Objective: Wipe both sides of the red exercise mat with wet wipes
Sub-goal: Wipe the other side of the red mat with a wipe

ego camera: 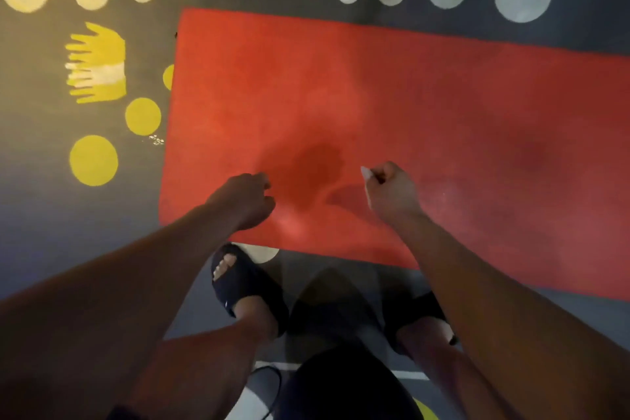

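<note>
The red exercise mat lies flat on the dark floor, its left end and near edge in view, its right end running out of frame. The right hand is fisted round a white wet wipe. The left hand is curled above the mat; I cannot tell whether it holds anything. A black slide sandal stands just beside the near edge, and yellow painted dots lie to the left.

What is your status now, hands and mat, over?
Left hand loosely curled, nothing seen in it. Right hand grips white wipe. Red mat flat on floor, dark patch near hands. Nothing lying on it.
</note>
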A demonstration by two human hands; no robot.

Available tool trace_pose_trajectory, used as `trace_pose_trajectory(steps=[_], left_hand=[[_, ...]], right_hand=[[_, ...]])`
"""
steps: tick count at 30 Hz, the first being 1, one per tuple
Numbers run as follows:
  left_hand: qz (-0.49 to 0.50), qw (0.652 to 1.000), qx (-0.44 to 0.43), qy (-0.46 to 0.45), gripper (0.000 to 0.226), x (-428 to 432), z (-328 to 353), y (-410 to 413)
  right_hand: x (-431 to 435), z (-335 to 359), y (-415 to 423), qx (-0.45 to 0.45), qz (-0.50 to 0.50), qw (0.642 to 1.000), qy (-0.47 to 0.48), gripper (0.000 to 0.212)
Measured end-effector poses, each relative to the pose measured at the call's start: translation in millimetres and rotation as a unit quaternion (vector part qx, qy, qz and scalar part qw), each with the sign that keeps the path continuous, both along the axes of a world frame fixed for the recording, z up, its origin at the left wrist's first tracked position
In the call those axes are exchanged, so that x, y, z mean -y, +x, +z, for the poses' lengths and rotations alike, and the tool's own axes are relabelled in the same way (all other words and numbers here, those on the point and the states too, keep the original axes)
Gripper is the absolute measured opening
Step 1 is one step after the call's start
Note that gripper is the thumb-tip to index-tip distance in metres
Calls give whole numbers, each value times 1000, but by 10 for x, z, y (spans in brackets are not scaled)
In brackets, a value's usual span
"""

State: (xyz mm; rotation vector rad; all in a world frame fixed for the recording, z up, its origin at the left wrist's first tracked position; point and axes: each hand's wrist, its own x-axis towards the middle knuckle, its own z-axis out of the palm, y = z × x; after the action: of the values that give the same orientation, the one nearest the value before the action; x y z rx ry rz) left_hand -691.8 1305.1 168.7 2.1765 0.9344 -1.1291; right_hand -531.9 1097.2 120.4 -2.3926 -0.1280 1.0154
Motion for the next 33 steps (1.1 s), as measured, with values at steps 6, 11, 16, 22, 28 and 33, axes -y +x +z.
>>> trace_pose_trajectory(steps=[6, 11, 16, 22, 28, 33], left_hand=[[-193, 980, -12, 50, 45, -383, -590, 95], [-273, 958, 31, 81, 42, -540, -824, 329], [-266, 953, 117, 80, 41, -348, -1026, 486], [-230, 965, 91, 87, 55, -47, -1430, 413], [-164, 975, 85, 125, 103, 198, -1918, 280], [-122, 989, -10, 89, 142, 350, -2167, 191]], right_hand=[[126, -846, 145, -31, -30, 998, -37, 30], [47, -1217, 327, 9, -15, 999, -34, 26], [-176, -1523, 316, 39, 5, 998, 43, 14], [-52, -1595, 209, 223, 84, 971, 11, 11], [206, -1918, 167, 291, 197, 934, 65, 21], [225, -1971, 501, 340, 239, 906, 78, 17]])
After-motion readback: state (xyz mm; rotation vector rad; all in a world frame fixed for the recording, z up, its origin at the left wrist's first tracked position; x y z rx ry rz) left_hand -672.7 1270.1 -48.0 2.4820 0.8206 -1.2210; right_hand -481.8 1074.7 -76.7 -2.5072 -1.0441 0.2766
